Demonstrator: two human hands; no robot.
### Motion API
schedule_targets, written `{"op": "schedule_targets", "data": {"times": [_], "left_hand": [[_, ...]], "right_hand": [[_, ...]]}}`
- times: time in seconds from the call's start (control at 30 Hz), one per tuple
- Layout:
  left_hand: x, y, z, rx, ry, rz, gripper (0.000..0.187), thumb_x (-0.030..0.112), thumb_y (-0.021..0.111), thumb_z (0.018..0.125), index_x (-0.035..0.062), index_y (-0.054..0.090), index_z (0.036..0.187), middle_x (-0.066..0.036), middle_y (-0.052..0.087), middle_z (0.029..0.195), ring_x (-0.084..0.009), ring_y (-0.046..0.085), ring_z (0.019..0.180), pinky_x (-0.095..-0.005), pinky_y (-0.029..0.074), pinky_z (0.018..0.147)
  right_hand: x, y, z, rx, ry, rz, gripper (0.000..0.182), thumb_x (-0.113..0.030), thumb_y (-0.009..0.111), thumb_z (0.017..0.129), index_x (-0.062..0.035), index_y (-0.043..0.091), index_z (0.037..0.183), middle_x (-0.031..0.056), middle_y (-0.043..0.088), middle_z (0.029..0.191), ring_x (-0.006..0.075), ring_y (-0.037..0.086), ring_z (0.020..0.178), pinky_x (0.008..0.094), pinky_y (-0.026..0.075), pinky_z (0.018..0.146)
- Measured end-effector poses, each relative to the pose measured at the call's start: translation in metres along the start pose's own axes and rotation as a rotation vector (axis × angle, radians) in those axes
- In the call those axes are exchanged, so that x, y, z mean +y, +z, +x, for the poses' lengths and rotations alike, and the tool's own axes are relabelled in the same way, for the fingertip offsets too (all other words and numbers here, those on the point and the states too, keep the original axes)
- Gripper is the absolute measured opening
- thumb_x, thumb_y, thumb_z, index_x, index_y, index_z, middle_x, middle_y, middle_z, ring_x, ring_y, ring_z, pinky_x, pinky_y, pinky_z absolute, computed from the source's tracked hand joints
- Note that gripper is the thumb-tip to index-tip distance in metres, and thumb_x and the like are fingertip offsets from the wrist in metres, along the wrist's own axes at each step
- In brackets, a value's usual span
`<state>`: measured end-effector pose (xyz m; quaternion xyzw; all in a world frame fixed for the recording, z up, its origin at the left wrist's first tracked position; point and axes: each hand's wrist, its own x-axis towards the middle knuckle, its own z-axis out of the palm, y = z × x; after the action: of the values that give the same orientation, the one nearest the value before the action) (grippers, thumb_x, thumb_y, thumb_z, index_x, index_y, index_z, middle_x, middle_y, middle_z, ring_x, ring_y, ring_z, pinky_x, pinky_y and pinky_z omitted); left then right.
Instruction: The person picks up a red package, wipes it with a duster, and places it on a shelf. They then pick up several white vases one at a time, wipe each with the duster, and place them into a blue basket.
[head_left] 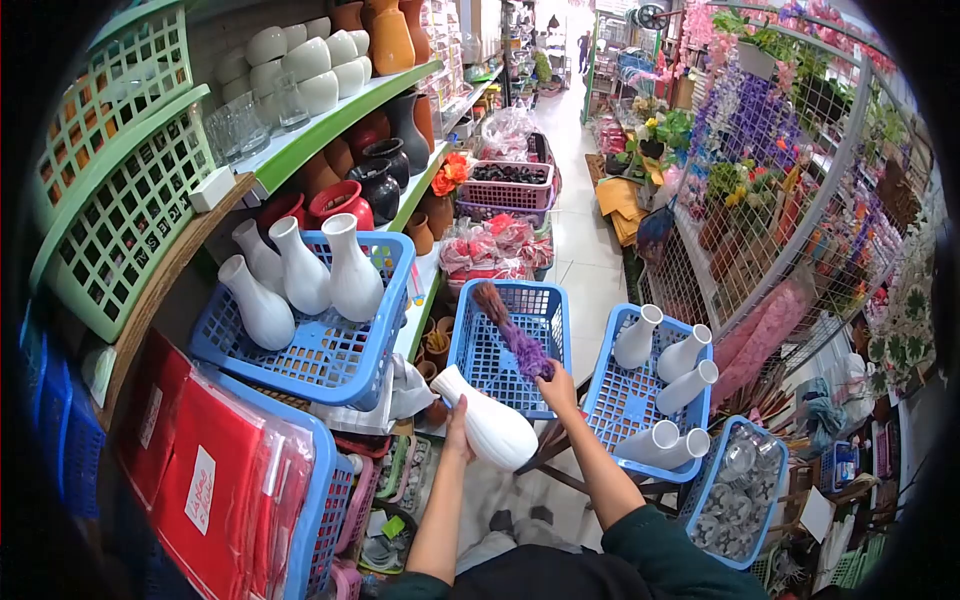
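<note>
My left hand (458, 432) is wrapped round a white vase (492, 425), which lies tilted in front of me with its narrow neck up and to the left. A fluffy purple and brown duster (518, 342) is gripped in my right hand (556, 388) and points away over the middle blue basket (562, 310). Between the duster and the vase there is a small gap. Several similar white vases (345, 270) stand in the left blue basket (385, 375). More white vases (683, 357) stand or lean in the right blue basket (592, 390).
A blue basket of clear glassware (738, 480) sits low at the right. Red plastic-wrapped packets (215, 480) fill a basket at the lower left. Shelves (330, 120) with pots line the left side. A wire mesh rack (770, 230) of artificial flowers borders the aisle (585, 230).
</note>
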<state>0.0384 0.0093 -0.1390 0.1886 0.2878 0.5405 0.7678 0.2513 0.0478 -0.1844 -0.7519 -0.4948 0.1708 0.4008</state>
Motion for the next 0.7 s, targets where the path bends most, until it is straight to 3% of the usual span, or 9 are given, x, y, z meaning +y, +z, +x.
{"op": "schedule_targets", "data": {"times": [0.1, 0.17, 0.27, 0.37, 0.43, 0.57, 0.63, 0.67, 0.7], "left_hand": [[0.017, 0.011, 0.000, -0.081, -0.067, 0.006, 0.052, 0.039, 0.058, 0.085, 0.0018, 0.046, 0.119, -0.015, 0.058, 0.108, -0.0266, 0.058, 0.097, -0.0406, 0.048, 0.084], [0.023, 0.026, 0.005, -0.094, 0.014, 0.047, 0.051, 0.038, 0.054, 0.086, 0.0018, 0.045, 0.120, -0.016, 0.058, 0.108, -0.0273, 0.059, 0.097, -0.0410, 0.048, 0.084], [0.039, 0.051, 0.007, -0.159, -0.052, 0.089, 0.057, 0.042, 0.056, 0.081, 0.0020, 0.044, 0.120, -0.018, 0.056, 0.107, -0.0284, 0.058, 0.096, -0.0414, 0.047, 0.085], [0.041, 0.061, 0.021, -0.192, -0.182, 0.223, 0.058, 0.046, 0.057, 0.079, 0.0024, 0.046, 0.115, -0.017, 0.057, 0.104, -0.0269, 0.059, 0.093, -0.0419, 0.048, 0.083], [0.042, 0.077, 0.024, -0.263, -0.191, 0.216, 0.058, 0.048, 0.059, 0.078, 0.0031, 0.047, 0.112, -0.015, 0.059, 0.097, -0.0254, 0.059, 0.090, -0.0412, 0.048, 0.082], [0.053, 0.108, 0.026, -0.335, -0.038, 0.009, 0.056, 0.046, 0.057, 0.082, 0.0034, 0.046, 0.116, -0.010, 0.058, 0.090, -0.0238, 0.058, 0.088, -0.0389, 0.049, 0.079], [0.062, 0.117, 0.032, -0.465, 0.019, -0.124, 0.049, 0.044, 0.053, 0.086, 0.0081, 0.048, 0.118, -0.012, 0.060, 0.098, -0.0255, 0.060, 0.088, -0.0404, 0.048, 0.081], [0.056, 0.078, 0.070, -0.467, -0.021, 0.048, 0.049, 0.044, 0.043, 0.090, 0.0082, 0.045, 0.123, -0.011, 0.058, 0.105, -0.0241, 0.059, 0.093, -0.0399, 0.048, 0.081], [0.054, 0.085, 0.067, -0.358, -0.161, -0.375, 0.053, 0.046, 0.038, 0.091, 0.0071, 0.043, 0.127, -0.010, 0.057, 0.109, -0.0227, 0.057, 0.095, -0.0397, 0.047, 0.083]], "right_hand": [[-0.042, -0.058, -0.009, 0.025, -0.040, 0.173, 0.052, -0.021, 0.068, 0.073, -0.0032, 0.052, 0.118, 0.0221, 0.060, 0.105, 0.0354, 0.058, 0.098, 0.0387, 0.045, 0.084], [-0.058, -0.089, -0.013, 0.099, -0.140, 0.266, 0.052, -0.023, 0.069, 0.075, 0.0010, 0.051, 0.118, 0.0224, 0.060, 0.106, 0.0352, 0.058, 0.098, 0.0360, 0.045, 0.085], [-0.071, -0.131, -0.016, 0.278, -0.266, 0.128, 0.051, -0.023, 0.067, 0.077, 0.0034, 0.049, 0.117, 0.0243, 0.059, 0.106, 0.0367, 0.058, 0.096, 0.0369, 0.045, 0.083], [-0.071, -0.179, -0.010, 0.150, -0.228, 0.150, 0.043, -0.019, 0.066, 0.076, 0.0016, 0.054, 0.113, 0.0235, 0.061, 0.096, 0.0373, 0.060, 0.086, 0.0385, 0.046, 0.075], [-0.069, -0.207, -0.016, 0.235, -0.273, 0.126, 0.038, -0.017, 0.065, 0.076, 0.0007, 0.056, 0.109, 0.0232, 0.061, 0.091, 0.0364, 0.061, 0.081, 0.0385, 0.046, 0.072], [-0.054, -0.266, -0.032, 0.125, -0.425, 0.118, 0.032, -0.011, 0.064, 0.073, -0.0008, 0.057, 0.102, 0.0164, 0.062, 0.091, 0.0332, 0.059, 0.081, 0.0369, 0.044, 0.072], [-0.032, -0.283, -0.035, 0.118, -0.487, 0.074, 0.031, -0.009, 0.064, 0.072, -0.0021, 0.057, 0.101, 0.0143, 0.061, 0.091, 0.0315, 0.057, 0.085, 0.0366, 0.042, 0.076], [-0.025, -0.288, -0.036, 0.106, -0.542, 0.027, 0.031, -0.007, 0.063, 0.070, -0.0035, 0.057, 0.100, 0.0122, 0.060, 0.091, 0.0299, 0.056, 0.088, 0.0362, 0.039, 0.079], [-0.027, -0.295, -0.039, 0.107, -0.544, 0.027, 0.031, -0.007, 0.063, 0.070, -0.0035, 0.057, 0.100, 0.0122, 0.060, 0.091, 0.0299, 0.056, 0.088, 0.0362, 0.039, 0.079]]}}
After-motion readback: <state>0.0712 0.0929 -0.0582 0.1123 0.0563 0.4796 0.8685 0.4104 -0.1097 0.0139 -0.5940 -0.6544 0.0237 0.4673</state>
